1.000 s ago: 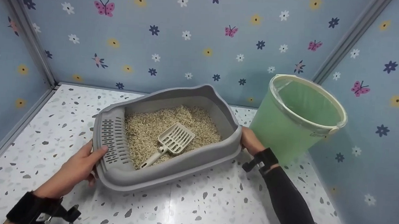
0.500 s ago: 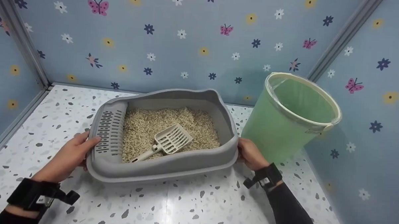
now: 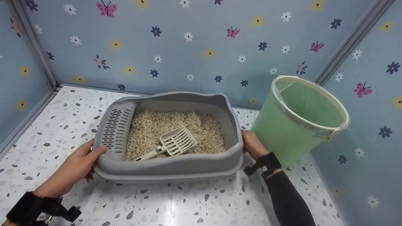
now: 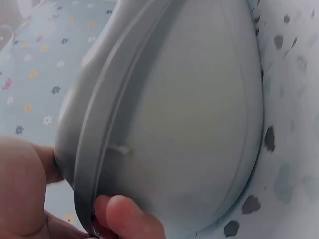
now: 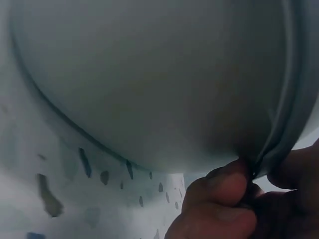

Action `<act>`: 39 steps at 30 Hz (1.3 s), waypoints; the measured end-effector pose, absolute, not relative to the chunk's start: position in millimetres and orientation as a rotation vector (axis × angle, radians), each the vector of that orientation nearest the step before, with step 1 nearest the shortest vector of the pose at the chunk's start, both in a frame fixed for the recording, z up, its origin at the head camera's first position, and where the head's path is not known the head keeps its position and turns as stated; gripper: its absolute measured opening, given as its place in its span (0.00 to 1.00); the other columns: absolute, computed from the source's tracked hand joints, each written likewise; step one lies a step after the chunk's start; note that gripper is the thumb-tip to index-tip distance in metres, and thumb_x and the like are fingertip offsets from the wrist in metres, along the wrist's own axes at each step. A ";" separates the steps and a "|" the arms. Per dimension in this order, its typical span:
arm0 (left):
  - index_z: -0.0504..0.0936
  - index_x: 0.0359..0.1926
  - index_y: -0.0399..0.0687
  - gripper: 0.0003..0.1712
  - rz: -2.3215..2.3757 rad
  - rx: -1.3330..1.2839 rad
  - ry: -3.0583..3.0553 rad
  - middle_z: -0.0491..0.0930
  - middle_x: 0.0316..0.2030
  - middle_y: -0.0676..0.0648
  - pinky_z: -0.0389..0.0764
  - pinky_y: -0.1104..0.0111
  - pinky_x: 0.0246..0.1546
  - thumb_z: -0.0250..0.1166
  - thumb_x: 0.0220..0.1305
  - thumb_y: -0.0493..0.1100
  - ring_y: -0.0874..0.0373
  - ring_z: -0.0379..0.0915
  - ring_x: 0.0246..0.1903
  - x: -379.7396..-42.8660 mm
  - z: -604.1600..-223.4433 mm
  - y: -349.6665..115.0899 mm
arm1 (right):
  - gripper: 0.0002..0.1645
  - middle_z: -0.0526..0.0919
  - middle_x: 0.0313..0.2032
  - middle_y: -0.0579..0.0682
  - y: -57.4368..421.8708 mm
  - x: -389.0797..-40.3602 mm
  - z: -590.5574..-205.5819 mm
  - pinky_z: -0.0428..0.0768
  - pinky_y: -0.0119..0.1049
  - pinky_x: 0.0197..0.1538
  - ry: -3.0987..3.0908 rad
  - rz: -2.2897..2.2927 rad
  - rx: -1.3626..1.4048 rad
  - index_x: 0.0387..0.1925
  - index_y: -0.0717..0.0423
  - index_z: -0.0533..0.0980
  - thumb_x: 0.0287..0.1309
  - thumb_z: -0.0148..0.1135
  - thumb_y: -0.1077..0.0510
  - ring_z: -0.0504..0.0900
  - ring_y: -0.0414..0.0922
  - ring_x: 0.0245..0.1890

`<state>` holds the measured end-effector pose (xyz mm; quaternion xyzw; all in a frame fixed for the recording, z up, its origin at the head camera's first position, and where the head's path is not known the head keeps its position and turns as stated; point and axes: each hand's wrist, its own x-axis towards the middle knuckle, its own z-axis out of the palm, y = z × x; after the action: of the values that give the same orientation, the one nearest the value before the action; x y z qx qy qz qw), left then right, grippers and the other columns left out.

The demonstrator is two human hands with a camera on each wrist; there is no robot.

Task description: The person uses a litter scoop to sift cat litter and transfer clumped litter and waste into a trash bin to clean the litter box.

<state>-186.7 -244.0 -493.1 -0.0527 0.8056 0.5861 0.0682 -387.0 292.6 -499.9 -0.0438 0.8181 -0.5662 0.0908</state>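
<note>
A grey cat litter box, filled with tan granular litter, is between my hands. On the litter lies a cream slotted litter scoop, its handle toward the front left. My left hand grips the box's left end beside the slotted step, thumb on top of the rim. In the left wrist view, curled fingertips hook under the rim. My right hand holds the right end; its curled fingers and thumb pinch the rim's lower edge in the right wrist view. The box's base touches the speckled surface.
Close to my right hand stands a green bin with a cream rim and a clear liner. Blue flowered panels rise at the back and both sides. Beneath everything is a white speckled surface.
The box has turned from a slant to lie more nearly parallel to the back panel, its near left corner shifting away from me. Both hands keep their hold; the scoop rides along.
</note>
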 end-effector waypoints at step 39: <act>0.65 0.77 0.28 0.49 1.703 -0.282 2.541 0.73 0.39 0.44 0.81 0.65 0.24 0.50 0.86 0.72 0.55 0.71 0.30 -193.8 -495.4 -242.7 | 0.29 0.68 0.14 0.44 289.6 -394.8 -514.0 0.62 0.31 0.16 2.504 -1.714 -0.387 0.25 0.58 0.76 0.86 0.46 0.50 0.63 0.39 0.12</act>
<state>-193.8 -242.7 -495.4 -0.0918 0.8267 0.5540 0.0349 -394.8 289.6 -514.0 -0.1263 0.8180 -0.5597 0.0414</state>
